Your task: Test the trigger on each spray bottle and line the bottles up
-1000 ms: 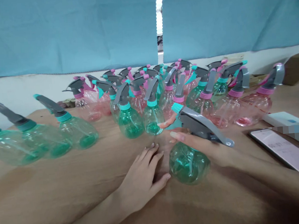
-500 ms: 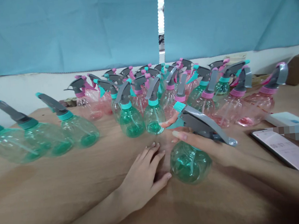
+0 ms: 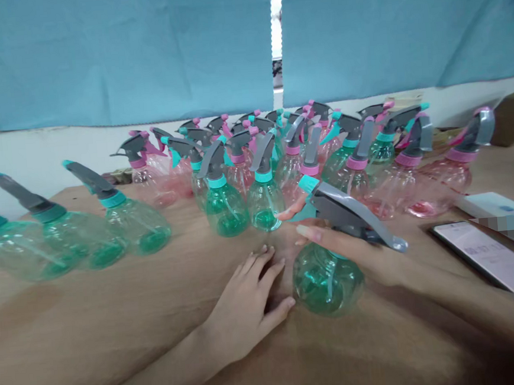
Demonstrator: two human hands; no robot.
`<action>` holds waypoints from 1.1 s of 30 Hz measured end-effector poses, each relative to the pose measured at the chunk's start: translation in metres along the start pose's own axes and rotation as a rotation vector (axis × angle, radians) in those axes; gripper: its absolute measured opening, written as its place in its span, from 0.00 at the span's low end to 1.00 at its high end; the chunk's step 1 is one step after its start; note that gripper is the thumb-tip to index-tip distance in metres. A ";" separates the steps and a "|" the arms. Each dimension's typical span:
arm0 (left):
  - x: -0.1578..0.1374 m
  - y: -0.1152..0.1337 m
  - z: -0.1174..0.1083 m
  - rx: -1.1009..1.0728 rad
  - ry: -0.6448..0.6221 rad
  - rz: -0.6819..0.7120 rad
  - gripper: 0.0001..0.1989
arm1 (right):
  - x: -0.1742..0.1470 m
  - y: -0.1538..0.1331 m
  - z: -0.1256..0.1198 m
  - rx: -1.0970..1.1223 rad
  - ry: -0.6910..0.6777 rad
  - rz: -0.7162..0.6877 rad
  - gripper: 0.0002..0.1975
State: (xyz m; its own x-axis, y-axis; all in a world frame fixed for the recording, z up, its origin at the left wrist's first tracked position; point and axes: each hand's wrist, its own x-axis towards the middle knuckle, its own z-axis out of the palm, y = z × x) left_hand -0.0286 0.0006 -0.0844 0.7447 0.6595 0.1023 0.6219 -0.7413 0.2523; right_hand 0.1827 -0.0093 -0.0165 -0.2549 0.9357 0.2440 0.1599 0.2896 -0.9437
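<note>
My right hand (image 3: 332, 243) is closed around the neck of a green spray bottle (image 3: 327, 288), just under its grey and teal trigger head (image 3: 342, 206). The index finger reaches forward beside the teal trigger, and the thumb lies across the near side. The bottle is close to the wooden table; whether its base touches cannot be told. My left hand (image 3: 252, 299) lies palm down on the table to the left of this bottle, fingers stretched out and holding nothing. Its thumb tip points at the bottle's side. Liquid shows in the bottle's lower part.
Several green spray bottles (image 3: 137, 225) stand at the left. A crowd of pink and green spray bottles (image 3: 227, 209) fills the back middle and right. At the right lie a phone (image 3: 493, 251) and a pale box (image 3: 496, 203). A blue cloth (image 3: 139, 53) hangs behind the table.
</note>
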 end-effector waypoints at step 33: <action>0.000 -0.001 0.002 -0.003 0.018 0.005 0.28 | 0.001 -0.005 -0.001 0.069 -0.054 -0.036 0.08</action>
State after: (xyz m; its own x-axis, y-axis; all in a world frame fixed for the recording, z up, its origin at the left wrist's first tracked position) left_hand -0.0289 0.0015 -0.0867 0.7434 0.6579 0.1207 0.6174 -0.7444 0.2543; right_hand 0.1831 -0.0092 -0.0115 -0.3108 0.9121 0.2673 0.0843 0.3066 -0.9481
